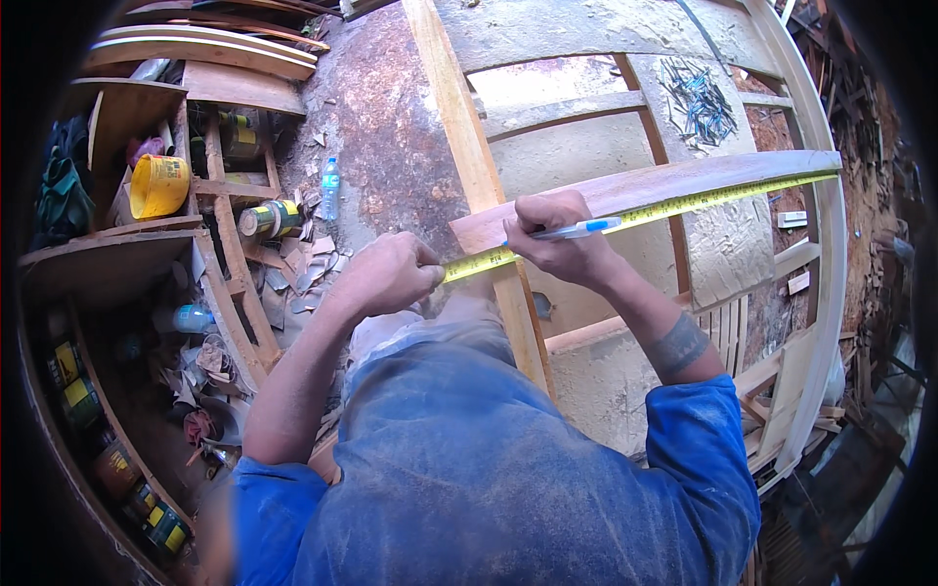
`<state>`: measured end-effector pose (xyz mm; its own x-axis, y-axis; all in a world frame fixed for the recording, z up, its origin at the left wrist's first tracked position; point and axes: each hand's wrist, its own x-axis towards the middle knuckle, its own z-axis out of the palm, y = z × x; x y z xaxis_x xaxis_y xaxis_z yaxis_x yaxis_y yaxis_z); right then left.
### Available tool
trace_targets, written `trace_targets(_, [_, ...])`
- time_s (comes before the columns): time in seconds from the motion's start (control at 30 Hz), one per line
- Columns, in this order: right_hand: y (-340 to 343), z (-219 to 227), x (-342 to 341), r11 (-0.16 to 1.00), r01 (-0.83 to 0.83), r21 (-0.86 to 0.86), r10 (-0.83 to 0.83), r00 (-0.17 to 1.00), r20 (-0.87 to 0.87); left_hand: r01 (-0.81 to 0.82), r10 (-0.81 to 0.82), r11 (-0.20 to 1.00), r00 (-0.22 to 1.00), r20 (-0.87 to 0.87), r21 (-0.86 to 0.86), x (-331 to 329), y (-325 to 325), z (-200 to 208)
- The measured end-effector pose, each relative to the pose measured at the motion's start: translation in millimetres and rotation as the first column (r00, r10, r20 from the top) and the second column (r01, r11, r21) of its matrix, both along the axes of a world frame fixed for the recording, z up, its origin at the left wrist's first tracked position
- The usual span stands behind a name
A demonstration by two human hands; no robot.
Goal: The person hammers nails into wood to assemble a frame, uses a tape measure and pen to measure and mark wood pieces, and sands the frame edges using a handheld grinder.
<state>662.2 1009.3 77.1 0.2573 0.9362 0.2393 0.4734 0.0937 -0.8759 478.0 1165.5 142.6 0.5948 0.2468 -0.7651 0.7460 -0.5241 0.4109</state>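
Note:
A yellow tape measure is stretched along the near edge of a pale wooden board, reaching its far right end. My left hand is closed around the left end of the tape; any case is hidden inside the fingers. At the board's left end my right hand grips a white pen with a blue cap. That same hand rests against the board and the tape. Beneath the board's left end runs a long light timber, part of the wooden frame.
The frame stretches off to the right, with a pile of dark slivers on one panel. At left are a water bottle, a yellow bucket, paint cans, wood scraps and an open wooden cabinet.

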Motion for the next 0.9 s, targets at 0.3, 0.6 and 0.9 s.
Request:
trace_targets(0.3, [0.0,0.0,-7.0,1.000,0.024,-0.002,-0.024,0.999,-0.034,0.001,-0.001,1.000,1.000,-0.011,0.007,-3.4,-0.3,4.6])
trace_targets(0.6, [-54.1,52.9,-20.0,0.915,0.404,-0.012,-0.397,0.894,-0.209,0.084,-0.083,0.996,0.990,0.118,-0.002,-26.5,1.8,-15.1])
trace_targets(0.9, [-208.5,63.2,-196.3,0.620,0.781,-0.079,-0.772,0.590,-0.237,0.236,-0.225,0.967,0.967,0.122,-0.091,-147.5,-37.1,-13.4])
